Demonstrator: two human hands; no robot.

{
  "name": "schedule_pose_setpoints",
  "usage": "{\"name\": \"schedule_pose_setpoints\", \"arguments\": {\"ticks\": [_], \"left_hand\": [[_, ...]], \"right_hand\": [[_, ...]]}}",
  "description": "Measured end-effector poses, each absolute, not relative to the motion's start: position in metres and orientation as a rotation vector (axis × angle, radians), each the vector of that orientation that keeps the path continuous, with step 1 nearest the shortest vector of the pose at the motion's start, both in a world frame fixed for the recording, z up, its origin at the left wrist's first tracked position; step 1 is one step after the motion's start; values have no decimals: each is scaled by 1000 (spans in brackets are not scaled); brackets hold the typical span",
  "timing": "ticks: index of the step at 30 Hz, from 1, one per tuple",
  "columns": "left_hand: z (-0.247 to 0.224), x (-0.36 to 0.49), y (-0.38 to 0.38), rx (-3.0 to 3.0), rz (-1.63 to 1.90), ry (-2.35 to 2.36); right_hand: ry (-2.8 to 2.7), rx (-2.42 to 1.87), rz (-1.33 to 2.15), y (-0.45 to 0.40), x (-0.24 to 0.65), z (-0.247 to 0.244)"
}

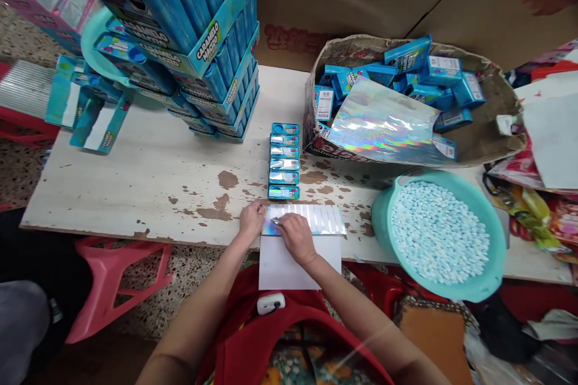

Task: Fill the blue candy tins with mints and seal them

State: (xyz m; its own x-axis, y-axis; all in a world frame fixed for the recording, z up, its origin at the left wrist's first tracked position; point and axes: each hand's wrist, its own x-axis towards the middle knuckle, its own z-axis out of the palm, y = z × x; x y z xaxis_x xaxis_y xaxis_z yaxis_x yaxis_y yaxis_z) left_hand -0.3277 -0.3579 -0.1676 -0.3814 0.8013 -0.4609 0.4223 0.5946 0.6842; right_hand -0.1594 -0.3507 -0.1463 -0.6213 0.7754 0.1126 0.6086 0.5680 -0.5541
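A shiny holographic sticker sheet [321, 216], marked with pale strips, lies at the table's front edge. Its white lower part [300, 264] hangs over that edge toward my lap. My right hand [297, 237] is over the sheet's left half, its fingers pinched on a small shiny sticker strip [275, 222]. At the sheet's upper left corner, my left hand [251, 220] has thumb and fingers pressed together; what they grip is too small to tell. Just beyond the sheet stands a column of several small blue candy boxes [284, 163], with shiny strips on their tops.
Tall stacks of blue candy boxes [212, 48] rise at the back left, beside blue display trays [102, 123]. A cut-down carton [497, 87] at the back right holds loose blue boxes and a holographic sheet. A turquoise bucket [383, 216] of pale blue candies stands right.
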Motion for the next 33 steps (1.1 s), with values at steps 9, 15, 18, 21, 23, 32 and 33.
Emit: {"name": "schedule_pose_setpoints", "arguments": {"ticks": [9, 15, 18, 21, 23, 32, 33], "left_hand": [[-92, -336, -349, 1022, 1144, 1832], [-52, -342, -316, 989, 920, 1514], [-56, -360, -285, 1001, 966, 1604], [-61, -381, -244, 1245, 1027, 1745], [-65, -392, -214, 1387, 991, 1848], [-89, -403, -152, 1497, 725, 1994], [-92, -404, -151, 1487, 718, 1992]], "right_hand": [[-1872, -1335, 1160, -301, -161, -40], [-1649, -1333, 1284, -272, -190, -43], [-1623, -1412, 1114, -244, -212, -59], [-1641, -1446, 886, -205, -235, -71], [-1659, -1483, 795, -178, -250, -75], [-1697, -1724, 735, -127, -279, -90], [-1691, -1739, 742, -125, -279, -92]]}}
